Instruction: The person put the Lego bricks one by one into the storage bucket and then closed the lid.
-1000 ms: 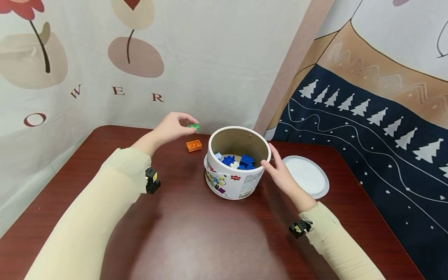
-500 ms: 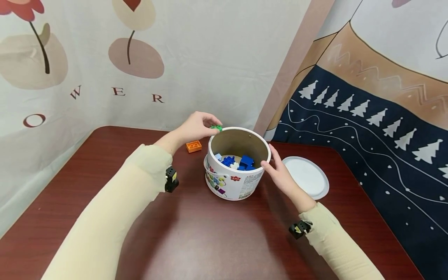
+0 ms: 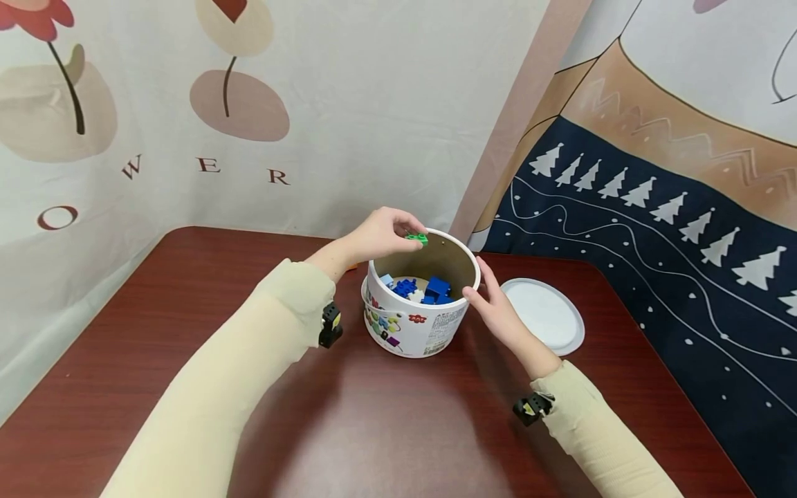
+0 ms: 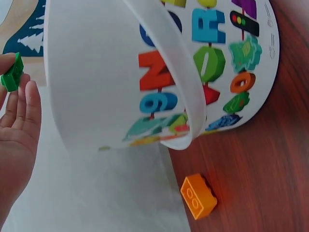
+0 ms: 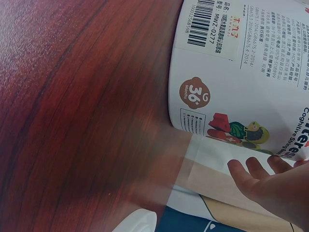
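My left hand (image 3: 380,238) pinches a small green building brick (image 3: 417,238) above the far left rim of a round white bucket (image 3: 398,328). In the left wrist view the green brick (image 4: 13,73) sits between thumb and fingers, beside the bucket's printed wall (image 4: 96,72). My right hand (image 3: 498,311) holds the bucket's right side, thumb at the rim and fingers along the outer wall. Inside lie blue bricks (image 3: 438,286), a dark blue knobbly piece (image 3: 405,287), a white piece (image 3: 416,296) and a light blue one (image 3: 387,280).
An orange brick (image 4: 199,195) lies on the table left of the bucket, mostly hidden by my left wrist in the head view. A white round lid (image 3: 548,318) lies to the right. Printed cloths (image 3: 349,124) hang behind the brown table (image 3: 386,429).
My left hand has carried the green brick rightward from above the table to over the bucket's opening, and its wrist now covers most of the orange brick. My right hand has stayed on the bucket.
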`<state>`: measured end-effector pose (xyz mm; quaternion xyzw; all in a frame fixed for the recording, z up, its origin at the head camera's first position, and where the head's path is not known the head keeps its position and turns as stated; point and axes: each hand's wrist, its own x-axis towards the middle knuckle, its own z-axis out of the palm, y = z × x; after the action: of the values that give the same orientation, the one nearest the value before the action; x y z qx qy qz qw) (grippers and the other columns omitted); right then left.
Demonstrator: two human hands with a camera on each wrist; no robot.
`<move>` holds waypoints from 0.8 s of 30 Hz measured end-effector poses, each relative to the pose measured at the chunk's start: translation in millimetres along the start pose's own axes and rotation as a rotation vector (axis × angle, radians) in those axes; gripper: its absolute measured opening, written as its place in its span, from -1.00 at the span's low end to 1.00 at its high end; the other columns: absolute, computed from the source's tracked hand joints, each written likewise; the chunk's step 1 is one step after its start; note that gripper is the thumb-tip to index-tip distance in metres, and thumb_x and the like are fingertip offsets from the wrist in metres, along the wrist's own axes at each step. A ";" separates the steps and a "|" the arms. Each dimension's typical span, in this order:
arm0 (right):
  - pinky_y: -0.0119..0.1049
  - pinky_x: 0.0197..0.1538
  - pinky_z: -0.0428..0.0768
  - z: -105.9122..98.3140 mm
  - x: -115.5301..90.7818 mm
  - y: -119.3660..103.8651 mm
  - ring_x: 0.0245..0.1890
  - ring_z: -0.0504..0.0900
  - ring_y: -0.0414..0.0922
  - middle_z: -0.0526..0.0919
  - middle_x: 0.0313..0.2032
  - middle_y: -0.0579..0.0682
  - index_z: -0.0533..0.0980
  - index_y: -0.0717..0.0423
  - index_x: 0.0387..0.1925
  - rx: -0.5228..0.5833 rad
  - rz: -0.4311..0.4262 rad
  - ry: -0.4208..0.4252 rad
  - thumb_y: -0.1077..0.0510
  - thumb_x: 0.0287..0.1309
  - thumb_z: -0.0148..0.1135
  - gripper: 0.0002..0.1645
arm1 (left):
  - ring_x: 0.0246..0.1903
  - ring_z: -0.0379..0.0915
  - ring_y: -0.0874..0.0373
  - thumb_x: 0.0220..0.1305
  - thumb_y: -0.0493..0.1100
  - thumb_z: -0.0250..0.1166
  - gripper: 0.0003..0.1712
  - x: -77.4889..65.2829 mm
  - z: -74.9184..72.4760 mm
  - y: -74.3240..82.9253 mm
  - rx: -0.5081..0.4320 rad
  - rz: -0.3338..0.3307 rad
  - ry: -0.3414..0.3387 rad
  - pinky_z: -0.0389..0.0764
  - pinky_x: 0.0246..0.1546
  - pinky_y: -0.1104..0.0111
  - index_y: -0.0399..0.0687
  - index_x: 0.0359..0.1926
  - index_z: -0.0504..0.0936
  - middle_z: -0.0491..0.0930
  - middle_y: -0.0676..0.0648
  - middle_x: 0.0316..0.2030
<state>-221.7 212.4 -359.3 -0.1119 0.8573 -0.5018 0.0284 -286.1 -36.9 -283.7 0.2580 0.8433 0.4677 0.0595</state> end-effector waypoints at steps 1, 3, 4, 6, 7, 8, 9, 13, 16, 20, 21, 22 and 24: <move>0.15 0.20 0.38 -0.1 0.0 0.3 0.30 0.20 0.23 0.07 0.38 0.24 -0.20 0.02 0.46 -0.001 0.003 -0.001 0.10 0.34 -0.03 -0.18 | -0.05 0.50 0.05 0.17 -0.18 0.30 -0.67 1.1 2.0 -0.3 0.001 0.003 -0.006 0.57 0.01 0.26 -0.17 -0.03 0.61 0.61 -0.13 -0.05; 0.14 0.20 0.38 0.0 0.2 0.8 0.31 0.19 0.23 0.06 0.39 0.23 -0.20 0.00 0.47 0.001 0.005 -0.002 0.08 0.34 -0.03 -0.18 | -0.03 0.51 0.05 0.17 -0.17 0.30 -0.65 2.9 5.8 -1.1 0.013 0.014 -0.016 0.56 0.03 0.25 -0.19 -0.02 0.60 0.61 -0.13 -0.04; 0.14 0.21 0.38 0.0 0.3 1.1 0.31 0.19 0.23 0.05 0.39 0.22 -0.20 0.00 0.47 0.002 0.007 -0.003 0.08 0.34 -0.03 -0.18 | -0.03 0.51 0.04 0.17 -0.17 0.30 -0.65 3.6 7.3 -1.3 0.019 0.019 -0.021 0.55 0.04 0.25 -0.19 -0.02 0.60 0.61 -0.13 -0.04; 0.14 0.21 0.38 0.0 0.7 1.8 0.31 0.18 0.22 0.04 0.40 0.22 -0.20 -0.01 0.47 0.003 0.007 -0.006 0.08 0.34 -0.04 -0.18 | -0.03 0.51 0.04 0.16 -0.16 0.31 -0.65 4.7 10.3 -1.6 0.036 0.025 -0.027 0.55 0.04 0.25 -0.18 -0.03 0.61 0.61 -0.12 -0.04; 0.15 0.21 0.38 -0.1 0.9 2.1 0.31 0.18 0.23 0.04 0.40 0.22 -0.21 -0.01 0.47 0.003 0.007 -0.005 0.08 0.34 -0.04 -0.18 | -0.03 0.51 0.05 0.16 -0.15 0.31 -0.66 5.0 11.7 -1.4 0.042 0.027 -0.030 0.55 0.04 0.25 -0.17 -0.04 0.61 0.61 -0.12 -0.04; 0.15 0.21 0.38 -0.2 1.1 2.3 0.31 0.18 0.23 0.04 0.40 0.22 -0.20 -0.01 0.47 0.004 0.007 -0.004 0.09 0.34 -0.04 -0.18 | -0.04 0.52 0.06 0.16 -0.15 0.31 -0.66 5.4 13.1 -1.3 0.047 0.029 -0.031 0.55 0.04 0.26 -0.15 -0.04 0.62 0.61 -0.11 -0.04; 0.15 0.21 0.38 -0.3 1.2 2.4 0.31 0.18 0.23 0.04 0.40 0.22 -0.20 -0.01 0.47 0.003 0.008 -0.004 0.10 0.34 -0.04 -0.18 | -0.04 0.52 0.06 0.15 -0.14 0.32 -0.67 5.8 14.3 -1.2 0.050 0.029 -0.032 0.55 0.03 0.27 -0.14 -0.05 0.62 0.61 -0.11 -0.04; 0.15 0.21 0.38 -0.6 1.3 2.2 0.31 0.19 0.23 0.06 0.39 0.23 -0.20 0.02 0.46 -0.010 0.003 -0.001 0.07 0.34 -0.04 -0.18 | -0.10 0.55 0.08 0.15 -0.12 0.33 -0.64 6.4 17.7 -2.2 0.028 0.015 -0.046 0.62 -0.10 0.31 -0.14 -0.03 0.61 0.62 -0.11 -0.05; 0.15 0.20 0.39 -0.4 1.1 1.8 0.30 0.20 0.24 0.07 0.38 0.24 -0.19 0.04 0.46 -0.014 -0.005 0.001 0.05 0.34 -0.02 -0.17 | -0.12 0.57 0.07 0.16 -0.12 0.32 -0.60 6.6 17.6 -3.9 -0.010 0.000 -0.058 0.65 -0.19 0.32 -0.18 0.01 0.58 0.63 -0.12 -0.05; 0.15 0.20 0.39 -0.2 0.8 2.0 0.31 0.20 0.23 0.07 0.38 0.23 -0.19 0.02 0.46 -0.007 -0.004 0.002 0.05 0.33 -0.02 -0.17 | -0.09 0.57 0.07 0.18 -0.11 0.30 -0.60 6.6 12.1 -4.5 -0.050 0.003 -0.027 0.65 -0.15 0.28 -0.20 0.02 0.58 0.63 -0.12 -0.07; 0.15 0.19 0.39 -0.1 0.8 2.2 0.31 0.20 0.23 0.08 0.38 0.23 -0.19 0.02 0.46 -0.006 -0.004 0.002 0.05 0.33 -0.02 -0.17 | -0.09 0.56 0.07 0.18 -0.10 0.30 -0.60 6.1 9.8 -4.3 -0.056 0.004 -0.007 0.64 -0.15 0.27 -0.19 0.01 0.58 0.63 -0.12 -0.08; 0.15 0.19 0.39 -0.2 0.7 2.4 0.31 0.20 0.23 0.08 0.38 0.23 -0.19 0.01 0.46 -0.007 -0.003 0.003 0.05 0.33 -0.02 -0.17 | -0.09 0.56 0.07 0.18 -0.09 0.30 -0.61 5.6 7.0 -4.9 -0.059 0.005 0.017 0.64 -0.14 0.26 -0.18 0.00 0.58 0.63 -0.12 -0.09; 0.14 0.20 0.39 -0.6 0.6 2.6 0.31 0.20 0.23 0.08 0.38 0.24 -0.20 0.01 0.46 -0.009 -0.005 0.003 0.06 0.34 -0.02 -0.17 | -0.11 0.56 0.07 0.17 -0.08 0.31 -0.62 4.8 0.7 -7.7 -0.049 0.006 0.076 0.62 -0.11 0.26 -0.16 -0.03 0.60 0.63 -0.12 -0.12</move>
<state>-222.8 214.0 -361.1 -0.1137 0.8593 -0.4981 0.0253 -292.9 -37.3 -289.7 0.2411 0.8325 0.4978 0.0325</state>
